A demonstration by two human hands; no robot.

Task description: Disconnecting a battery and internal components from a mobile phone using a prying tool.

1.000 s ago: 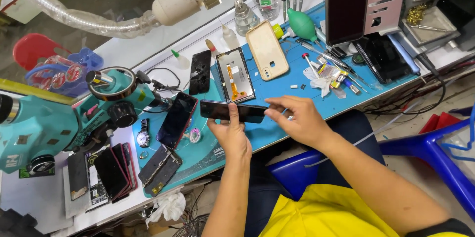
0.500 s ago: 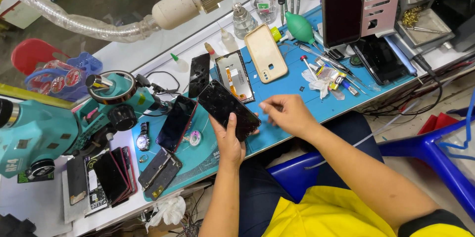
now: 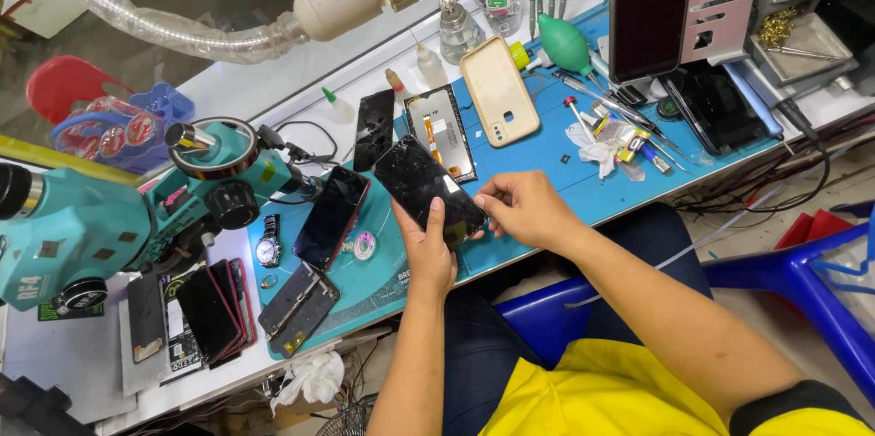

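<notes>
Nearest the camera, the person in a yellow shirt sat on a blue plastic stool (image 3: pixel 556 327) at the bench (image 3: pixel 273 81). The left hand (image 3: pixel 427 249) cradled a black phone screen panel (image 3: pixel 427 188) from beneath, its thumb lying up the glass, so the panel hung tilted just above the near edge of the blue work mat (image 3: pixel 547 140). The right hand (image 3: pixel 526 208) was closed in a pinch at the panel's lower right corner; whether the fingertips held something small there could not be told.

Judging by this, the panel was being worked at one corner, with nothing yet fitted to a phone body.

Just left of the hands lay a dark phone with a red rim (image 3: pixel 330 215), a wristwatch (image 3: pixel 268 251) and a bare dark phone part (image 3: pixel 298 307). Beyond the held panel lay an opened phone frame (image 3: pixel 444 129), a second black screen (image 3: pixel 375 128) and a beige phone case (image 3: pixel 499 90), all apart from it. Further right sat a green rubber blower (image 3: pixel 565 44) and loose tools. At the far left stood a teal microscope (image 3: pixel 109 217), with a ribbed hose (image 3: pixel 146 21) running overhead.
</notes>
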